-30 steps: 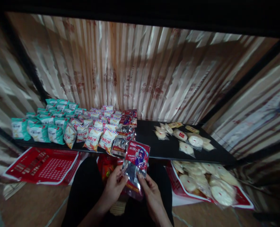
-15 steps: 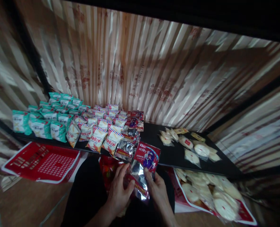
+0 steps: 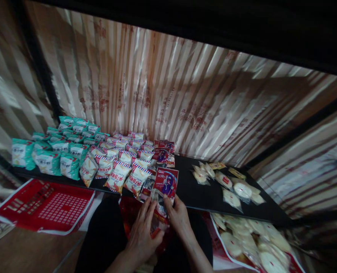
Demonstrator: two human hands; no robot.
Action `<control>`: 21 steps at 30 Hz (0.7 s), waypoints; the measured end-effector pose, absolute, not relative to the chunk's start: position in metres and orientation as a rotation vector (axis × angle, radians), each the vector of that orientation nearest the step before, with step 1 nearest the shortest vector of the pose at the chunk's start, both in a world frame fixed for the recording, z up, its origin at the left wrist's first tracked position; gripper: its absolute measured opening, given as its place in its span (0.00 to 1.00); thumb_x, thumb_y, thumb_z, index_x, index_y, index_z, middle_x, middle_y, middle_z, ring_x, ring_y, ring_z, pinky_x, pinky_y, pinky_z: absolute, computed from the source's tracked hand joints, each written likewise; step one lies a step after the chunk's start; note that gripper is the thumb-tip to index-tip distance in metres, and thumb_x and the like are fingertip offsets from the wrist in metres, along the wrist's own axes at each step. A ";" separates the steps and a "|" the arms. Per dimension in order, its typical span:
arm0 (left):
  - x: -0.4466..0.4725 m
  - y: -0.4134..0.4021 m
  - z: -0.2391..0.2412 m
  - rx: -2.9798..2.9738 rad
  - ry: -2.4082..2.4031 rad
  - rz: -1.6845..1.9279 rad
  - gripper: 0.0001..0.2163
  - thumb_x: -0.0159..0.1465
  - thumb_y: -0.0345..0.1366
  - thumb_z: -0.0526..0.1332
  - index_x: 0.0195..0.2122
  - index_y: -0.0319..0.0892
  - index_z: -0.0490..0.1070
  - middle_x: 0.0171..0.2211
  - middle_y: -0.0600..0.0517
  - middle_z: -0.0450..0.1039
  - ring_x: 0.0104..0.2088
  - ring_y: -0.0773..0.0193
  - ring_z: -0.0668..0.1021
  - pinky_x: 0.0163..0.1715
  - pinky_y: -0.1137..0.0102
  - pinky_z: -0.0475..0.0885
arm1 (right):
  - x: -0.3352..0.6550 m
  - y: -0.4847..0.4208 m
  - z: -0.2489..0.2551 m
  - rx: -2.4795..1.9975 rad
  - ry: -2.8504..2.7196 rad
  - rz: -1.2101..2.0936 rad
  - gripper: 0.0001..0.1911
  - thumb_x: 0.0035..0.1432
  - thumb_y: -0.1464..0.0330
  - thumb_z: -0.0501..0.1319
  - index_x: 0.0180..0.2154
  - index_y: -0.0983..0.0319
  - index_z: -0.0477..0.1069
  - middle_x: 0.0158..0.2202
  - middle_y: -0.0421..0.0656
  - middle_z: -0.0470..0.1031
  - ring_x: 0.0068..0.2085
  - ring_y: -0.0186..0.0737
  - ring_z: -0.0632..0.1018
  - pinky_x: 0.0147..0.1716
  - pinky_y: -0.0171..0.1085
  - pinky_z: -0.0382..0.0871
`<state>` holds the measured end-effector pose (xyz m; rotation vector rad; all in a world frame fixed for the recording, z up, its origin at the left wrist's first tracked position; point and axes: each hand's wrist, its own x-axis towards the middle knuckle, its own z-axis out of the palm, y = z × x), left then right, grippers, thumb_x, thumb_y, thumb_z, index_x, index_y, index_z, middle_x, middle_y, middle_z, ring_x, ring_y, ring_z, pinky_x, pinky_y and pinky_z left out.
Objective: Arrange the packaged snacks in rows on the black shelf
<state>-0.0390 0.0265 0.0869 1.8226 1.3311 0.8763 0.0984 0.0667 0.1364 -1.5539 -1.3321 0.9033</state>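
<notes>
A dark red snack packet (image 3: 166, 181) with a purple figure and a clear, shiny lower part stands tilted at the shelf's front edge. My right hand (image 3: 180, 219) grips its right side, thumb on the front. Along its lower left edge lies my left hand (image 3: 142, 231), fingers and thumb curved about the packet's bottom. Behind it, more red packets (image 3: 164, 151) stand in a row, partly covered. White snack bags (image 3: 118, 175) with striped tops are lined up to the left.
Teal snack bags (image 3: 48, 162) fill the left of the black shelf (image 3: 182, 167). Clear-wrapped pale round items (image 3: 242, 189) lie on the right. Below are a red basket (image 3: 23, 220) and another holding more pale packs (image 3: 242, 242). A dark beam (image 3: 214, 26) crosses overhead.
Both hands have moved the red packet forward and slightly left, up to the front of its row. It now stands more upright beside the white bags. The camera view has tilted slightly.
</notes>
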 end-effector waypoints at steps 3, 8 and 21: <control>-0.038 0.034 0.081 1.800 1.352 0.903 0.30 0.57 0.33 0.56 0.62 0.45 0.51 0.64 0.49 0.49 0.63 0.57 0.54 0.61 0.59 0.54 | 0.095 0.074 0.141 -1.536 -1.402 0.873 0.21 0.53 0.53 0.55 0.39 0.63 0.70 0.36 0.48 0.78 0.37 0.45 0.77 0.37 0.37 0.69; -0.036 0.047 0.072 1.895 1.385 0.898 0.28 0.58 0.29 0.51 0.62 0.39 0.51 0.64 0.46 0.50 0.64 0.58 0.53 0.61 0.58 0.54 | 0.095 0.091 0.143 -1.638 -1.462 0.773 0.20 0.54 0.55 0.53 0.38 0.63 0.70 0.32 0.48 0.78 0.33 0.44 0.77 0.34 0.36 0.69; -0.033 0.074 0.074 2.144 1.418 0.998 0.26 0.63 0.32 0.48 0.63 0.36 0.48 0.64 0.42 0.46 0.63 0.54 0.53 0.59 0.55 0.58 | 0.084 0.139 0.159 -1.986 -1.712 0.326 0.11 0.56 0.67 0.52 0.34 0.63 0.71 0.27 0.46 0.77 0.29 0.39 0.77 0.26 0.30 0.62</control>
